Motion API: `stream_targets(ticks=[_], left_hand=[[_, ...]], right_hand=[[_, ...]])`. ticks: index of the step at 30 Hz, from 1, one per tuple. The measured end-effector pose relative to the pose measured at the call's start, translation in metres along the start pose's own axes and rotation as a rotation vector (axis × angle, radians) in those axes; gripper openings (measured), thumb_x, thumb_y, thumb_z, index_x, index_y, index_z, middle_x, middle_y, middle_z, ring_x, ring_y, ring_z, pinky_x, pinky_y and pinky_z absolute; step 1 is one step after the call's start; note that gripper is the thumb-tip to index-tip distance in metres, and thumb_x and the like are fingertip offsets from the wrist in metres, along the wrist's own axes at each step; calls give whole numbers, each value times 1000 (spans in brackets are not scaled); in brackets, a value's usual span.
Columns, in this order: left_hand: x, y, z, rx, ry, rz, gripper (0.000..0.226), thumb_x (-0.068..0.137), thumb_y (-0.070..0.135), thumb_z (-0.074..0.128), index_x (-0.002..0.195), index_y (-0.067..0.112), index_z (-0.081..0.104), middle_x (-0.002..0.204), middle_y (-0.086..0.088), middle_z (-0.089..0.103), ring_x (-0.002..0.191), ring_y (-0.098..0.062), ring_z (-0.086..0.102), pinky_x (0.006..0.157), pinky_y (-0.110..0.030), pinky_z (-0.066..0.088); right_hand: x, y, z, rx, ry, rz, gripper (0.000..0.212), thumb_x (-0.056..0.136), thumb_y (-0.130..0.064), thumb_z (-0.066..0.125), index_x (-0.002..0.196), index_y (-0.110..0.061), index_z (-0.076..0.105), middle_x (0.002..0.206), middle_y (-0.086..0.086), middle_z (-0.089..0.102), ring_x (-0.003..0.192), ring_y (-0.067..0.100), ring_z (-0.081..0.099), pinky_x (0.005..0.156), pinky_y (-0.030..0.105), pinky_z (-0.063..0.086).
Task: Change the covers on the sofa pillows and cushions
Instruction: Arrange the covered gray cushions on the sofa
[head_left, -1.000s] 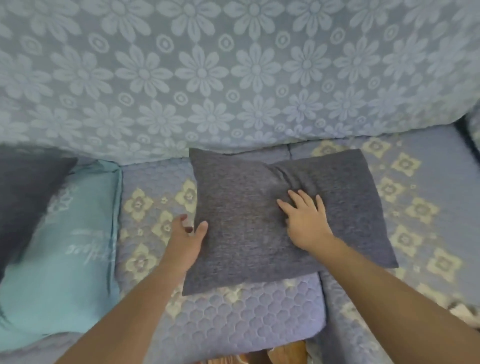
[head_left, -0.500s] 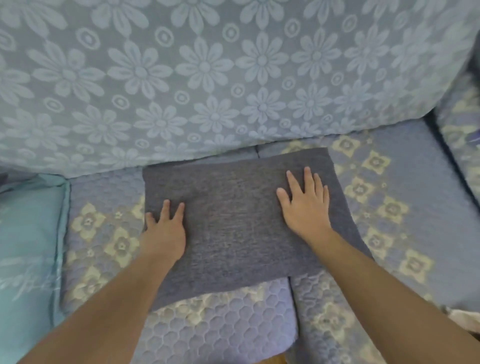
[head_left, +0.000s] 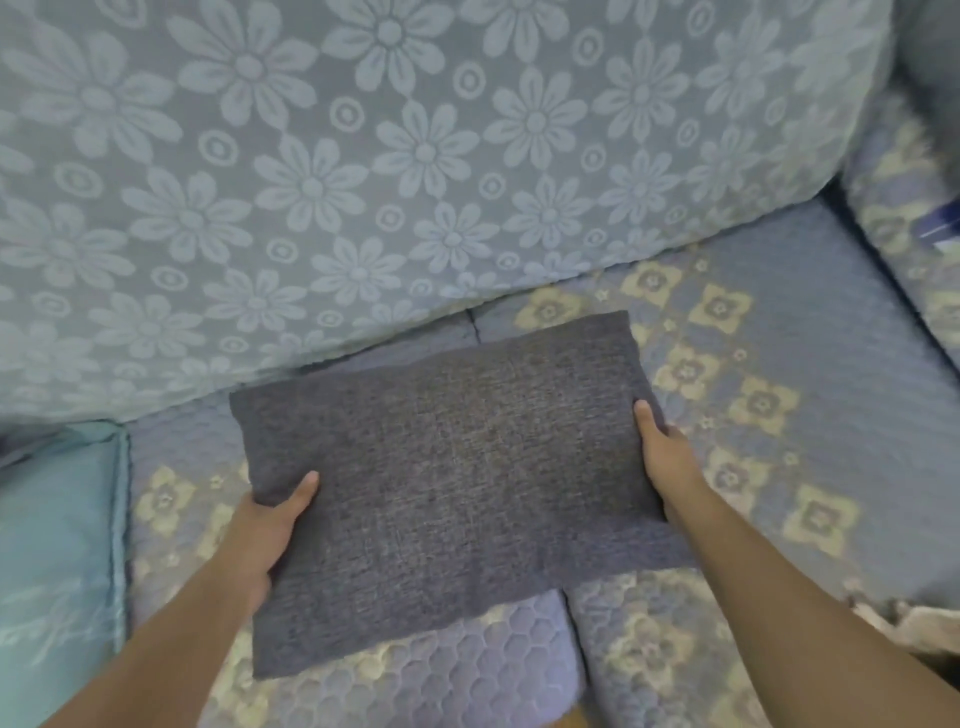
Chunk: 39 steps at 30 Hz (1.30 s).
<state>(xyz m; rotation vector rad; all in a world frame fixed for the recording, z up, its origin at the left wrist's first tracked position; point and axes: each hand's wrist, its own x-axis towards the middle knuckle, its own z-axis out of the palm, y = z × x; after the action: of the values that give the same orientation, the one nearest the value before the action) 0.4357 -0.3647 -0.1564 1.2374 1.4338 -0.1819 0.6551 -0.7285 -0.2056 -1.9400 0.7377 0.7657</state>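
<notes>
A grey pillow (head_left: 457, 483) lay flat in the middle of the frame, on the quilted blue seat cushions (head_left: 810, 415) of a sofa, straddling the seam between two of them. Its far edge sat just below the sofa back (head_left: 363, 171), which filled the upper part of the frame under a pale blue cover printed with flowers.

The left hand (head_left: 265, 530) gripped the pillow's left edge at lower left of centre: the thumb lay on top of the fabric and the fingers were tucked out of sight beneath it. The right hand (head_left: 662, 452) gripped the pillow's right edge in the same manner, thumb pressed along the top near the edge, fingers hidden under the side. Both forearms reached in from the bottom corners of the frame.

At the far left edge lay a turquoise pillow (head_left: 57, 545) with faint pale lettering, apart from the grey one. At the lower right edge a bit of pale crumpled fabric (head_left: 914, 623) showed, too blurred to identify. In the upper right, another cushion (head_left: 904, 223) with the same yellow flower pattern met the seat at an angle.
</notes>
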Motion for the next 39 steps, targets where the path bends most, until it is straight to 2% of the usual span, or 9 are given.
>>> stream_targets(ticks=[7,12,16,21,25,29,31,35,39], left_hand=[[-64,38,85,-78,-226,52,75,63,53,89,127,24,63,111,-10,76,97,-36,74,85,-61,57],[-94,106,192,-184,-259,423,80,67,54,83,136,30,52,127,2,67,111,-23,68,94,-54,56],[-100,136,272,60,-372,674,88,92,40,68,159,40,10,164,1,25,147,-23,33,118,-49,35],[-82,149,313,561,-495,791,95,97,22,66,160,36,-4,168,1,1,151,-19,20,107,-20,28],[-61,167,292,777,-525,778,83,101,20,59,157,35,0,158,11,18,138,-14,42,100,-8,30],[-48,141,239,1105,-383,742,77,103,26,54,160,26,2,149,-3,50,105,-13,58,77,-15,38],[-48,120,207,1107,-421,565,76,103,24,53,161,27,4,147,-11,52,84,-13,62,63,-21,44],[-64,83,120,1023,-366,414,73,102,28,55,161,29,12,159,-6,38,106,-21,63,71,-23,51],[-95,58,3,753,-330,339,52,101,26,59,148,32,37,142,-3,50,85,-17,60,61,-18,47]], right_hand=[[-5,-47,-109,-13,286,-101,72,95,-64,43,131,-3,59,132,23,60,117,40,57,96,44,47],[21,-141,-216,-13,498,-286,67,101,-58,31,147,-11,45,151,20,43,136,39,43,114,45,31],[48,-161,-220,16,284,-346,87,82,-80,41,156,-42,18,164,-5,24,148,26,29,118,52,29],[45,-139,-128,-61,-152,-339,84,94,-49,62,154,-51,3,163,-18,13,148,22,27,113,53,38],[58,-141,-102,-31,-58,-335,86,97,-41,62,156,-46,0,167,-11,-6,154,24,10,119,51,30],[28,-133,-83,-148,36,-335,78,101,-31,55,158,-38,2,167,-3,8,148,27,28,103,38,42],[4,-124,-60,-231,-43,-297,75,102,-31,53,159,-36,5,166,-1,14,143,28,35,90,34,47],[-76,-106,18,-330,-294,-270,66,101,-28,53,158,-26,19,156,6,35,132,28,48,94,36,48],[-181,-102,122,-354,-443,-253,53,97,-24,53,148,-19,39,127,11,58,100,29,66,83,41,56]])
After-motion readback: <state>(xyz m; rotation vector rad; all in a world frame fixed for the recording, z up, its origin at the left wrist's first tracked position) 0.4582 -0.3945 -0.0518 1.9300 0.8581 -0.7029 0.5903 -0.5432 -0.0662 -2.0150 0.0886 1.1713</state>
